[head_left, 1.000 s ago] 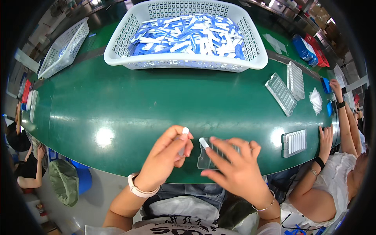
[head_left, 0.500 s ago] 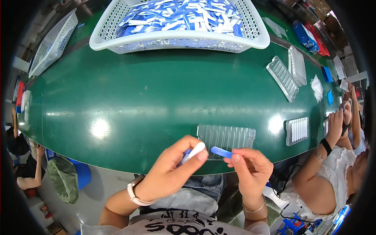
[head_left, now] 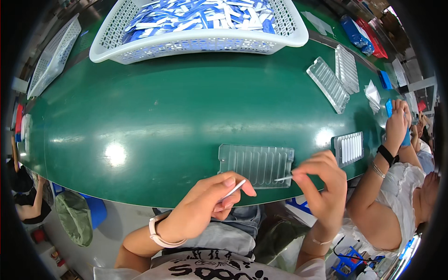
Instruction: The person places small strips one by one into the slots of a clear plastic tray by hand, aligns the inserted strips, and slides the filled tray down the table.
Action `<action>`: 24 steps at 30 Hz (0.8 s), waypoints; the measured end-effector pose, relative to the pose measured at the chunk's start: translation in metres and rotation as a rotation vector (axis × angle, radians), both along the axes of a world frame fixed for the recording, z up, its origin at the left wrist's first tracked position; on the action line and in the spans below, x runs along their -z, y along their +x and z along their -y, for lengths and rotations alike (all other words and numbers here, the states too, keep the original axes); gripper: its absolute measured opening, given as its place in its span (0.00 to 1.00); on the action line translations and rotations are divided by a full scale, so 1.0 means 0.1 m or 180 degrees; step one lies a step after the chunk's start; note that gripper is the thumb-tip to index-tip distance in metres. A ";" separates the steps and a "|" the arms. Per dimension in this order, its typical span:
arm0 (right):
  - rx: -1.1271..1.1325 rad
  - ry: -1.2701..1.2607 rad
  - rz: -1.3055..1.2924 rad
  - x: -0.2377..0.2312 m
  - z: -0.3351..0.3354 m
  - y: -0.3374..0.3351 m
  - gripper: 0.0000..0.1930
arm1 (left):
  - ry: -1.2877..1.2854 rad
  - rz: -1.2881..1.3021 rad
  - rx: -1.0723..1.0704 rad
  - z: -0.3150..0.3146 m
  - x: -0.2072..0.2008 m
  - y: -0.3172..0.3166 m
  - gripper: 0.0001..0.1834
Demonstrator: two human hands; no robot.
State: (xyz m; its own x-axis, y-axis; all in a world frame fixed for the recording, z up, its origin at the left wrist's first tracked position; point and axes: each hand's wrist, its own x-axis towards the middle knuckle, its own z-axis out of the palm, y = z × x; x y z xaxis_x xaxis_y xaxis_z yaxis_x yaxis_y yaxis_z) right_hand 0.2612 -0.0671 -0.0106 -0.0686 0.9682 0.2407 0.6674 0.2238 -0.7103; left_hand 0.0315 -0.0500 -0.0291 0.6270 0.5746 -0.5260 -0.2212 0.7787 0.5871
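Note:
A clear plastic tray (head_left: 255, 164) with parallel slots lies near the table's front edge. Over its near right corner, my right hand (head_left: 322, 184) pinches a small flat round-ended strip (head_left: 283, 178), seen nearly edge-on, between thumb and fingertips. At the tray's near left corner is my left hand (head_left: 205, 200), closed around another flat strip (head_left: 233, 190) whose thin white edge shows. Whether more strips are inside that hand is hidden. A large white perforated basket (head_left: 196, 45) at the far side holds a heap of blue and white strips (head_left: 205, 18), shaped like small nail files.
On the right lies a clear tray filled with white strips (head_left: 351, 148), beside a co-worker's arm (head_left: 389, 144). Two clear slotted trays (head_left: 328, 85) overlap farther back, near crumpled clear plastic (head_left: 372, 97). Another white basket (head_left: 55, 56) stands far left on the green table (head_left: 140, 102).
My right hand has moved right with its strip, which has turned from its blue face to edge-on. My left hand's strip has also turned edge-on. The tray is less covered. The co-worker's arm has shifted.

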 end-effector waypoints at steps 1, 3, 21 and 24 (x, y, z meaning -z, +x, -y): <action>-0.0208 -0.0278 0.0222 -0.02 -0.07 0.05 0.06 | -0.0007 -0.0001 0.0002 -0.01 0.00 -0.01 0.19; -0.0349 -0.0246 0.0371 0.06 -0.19 0.11 0.06 | 0.0027 0.0036 0.0187 -0.03 -0.01 -0.02 0.17; -0.1354 0.0047 -0.1289 0.28 0.06 -0.34 0.15 | 0.1283 -0.0312 -0.0084 0.09 0.02 0.03 0.16; -0.1077 -0.0091 -0.1841 0.31 0.09 -0.36 0.14 | 0.1111 -0.0307 -0.0215 0.10 -0.01 -0.01 0.16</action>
